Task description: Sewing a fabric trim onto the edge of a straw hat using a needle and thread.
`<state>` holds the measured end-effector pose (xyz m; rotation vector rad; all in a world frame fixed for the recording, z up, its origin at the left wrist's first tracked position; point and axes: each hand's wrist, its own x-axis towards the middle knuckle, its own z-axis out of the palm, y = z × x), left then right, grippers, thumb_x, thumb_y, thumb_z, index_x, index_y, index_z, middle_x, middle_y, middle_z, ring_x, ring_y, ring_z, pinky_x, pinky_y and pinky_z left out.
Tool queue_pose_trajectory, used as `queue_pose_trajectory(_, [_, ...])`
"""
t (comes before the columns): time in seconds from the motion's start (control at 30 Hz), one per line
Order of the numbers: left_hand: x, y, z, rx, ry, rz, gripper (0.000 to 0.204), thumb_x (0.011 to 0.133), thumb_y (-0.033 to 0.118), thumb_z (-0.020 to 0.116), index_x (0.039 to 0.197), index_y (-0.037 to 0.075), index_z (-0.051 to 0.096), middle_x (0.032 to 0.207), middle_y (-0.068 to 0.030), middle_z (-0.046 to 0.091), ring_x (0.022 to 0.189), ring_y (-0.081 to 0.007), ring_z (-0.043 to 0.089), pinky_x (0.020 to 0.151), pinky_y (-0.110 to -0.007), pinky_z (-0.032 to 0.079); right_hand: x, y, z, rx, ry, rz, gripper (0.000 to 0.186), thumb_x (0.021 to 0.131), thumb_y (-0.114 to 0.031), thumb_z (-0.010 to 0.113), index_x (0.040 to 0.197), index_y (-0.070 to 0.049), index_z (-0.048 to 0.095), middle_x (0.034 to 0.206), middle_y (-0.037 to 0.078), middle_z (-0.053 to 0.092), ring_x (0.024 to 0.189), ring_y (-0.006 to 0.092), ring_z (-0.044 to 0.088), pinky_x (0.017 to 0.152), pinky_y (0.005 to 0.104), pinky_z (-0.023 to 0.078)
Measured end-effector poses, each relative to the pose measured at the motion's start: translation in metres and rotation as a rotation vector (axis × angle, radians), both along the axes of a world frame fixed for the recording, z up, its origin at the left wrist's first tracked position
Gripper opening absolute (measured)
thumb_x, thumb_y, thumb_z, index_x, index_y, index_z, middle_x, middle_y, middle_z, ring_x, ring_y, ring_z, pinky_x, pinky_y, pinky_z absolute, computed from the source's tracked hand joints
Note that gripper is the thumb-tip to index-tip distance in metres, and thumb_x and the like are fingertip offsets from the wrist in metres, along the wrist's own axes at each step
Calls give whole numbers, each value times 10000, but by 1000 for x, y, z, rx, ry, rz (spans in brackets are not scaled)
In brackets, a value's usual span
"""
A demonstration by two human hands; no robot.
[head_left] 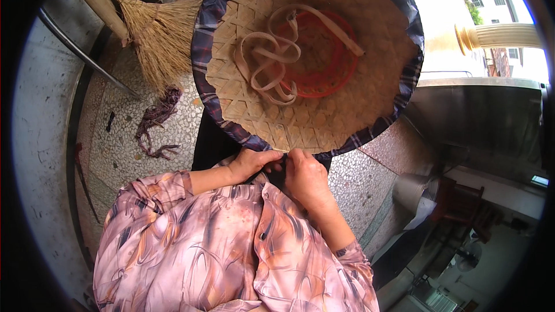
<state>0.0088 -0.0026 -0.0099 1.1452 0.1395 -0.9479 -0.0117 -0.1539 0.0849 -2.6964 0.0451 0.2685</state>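
A wide woven bamboo hat (243, 98) lies on my lap with its hollow inner side up. Dark plaid cloth (211, 101) is folded over its rim all round. Inside it are a red plastic ring (352, 75) and a loose, looped pale strap (245, 66). At the near edge, my left hand (250, 163) is closed, its thumb pressed along the cloth. Close beside it, my right hand (306, 176) is closed in a pinch on the same edge. Whether a small tool or thread is between the fingers is hidden.
A straw broom (165, 29) leans at the far left, with a dark purple tangled bundle (159, 118) below it on the speckled floor (364, 185). A curved metal bar (87, 55) stands near the left wall. To the right are a steel counter (480, 121) and a wooden chair (462, 199).
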Motion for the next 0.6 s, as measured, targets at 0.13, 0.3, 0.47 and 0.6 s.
queue_pose_trajectory(0.13, [-1,1,-6,31,-136,-38,247,891,278,597,897,56,706,765,-16,692,645,-78,590,611,-226,468,24,-6,10,-50,46,100,116,793,-134,598,776,-20,610,782,183,624,699,374,632,622,449,513])
queue_pose_trajectory(0.3, [2,-4,1,47,-219,-83,236,874,284,619,806,71,696,705,-3,655,628,-84,579,586,-231,449,57,-1,14,-246,365,264,202,737,-204,598,720,-12,660,767,198,655,744,365,649,669,450,515])
queue_pose_trajectory(0.47, [4,-4,19,99,-116,-57,254,869,295,626,755,73,672,690,-3,625,627,-92,561,585,-236,433,63,3,19,-285,377,343,207,698,-199,597,708,-4,666,733,212,653,726,372,652,662,455,516])
queue_pose_trajectory(0.6, [8,-3,23,80,-69,-158,268,864,313,636,763,68,677,677,13,609,611,-81,532,579,-233,422,55,-7,8,-296,335,256,175,709,-176,589,716,-15,657,755,208,648,735,378,639,672,456,507])
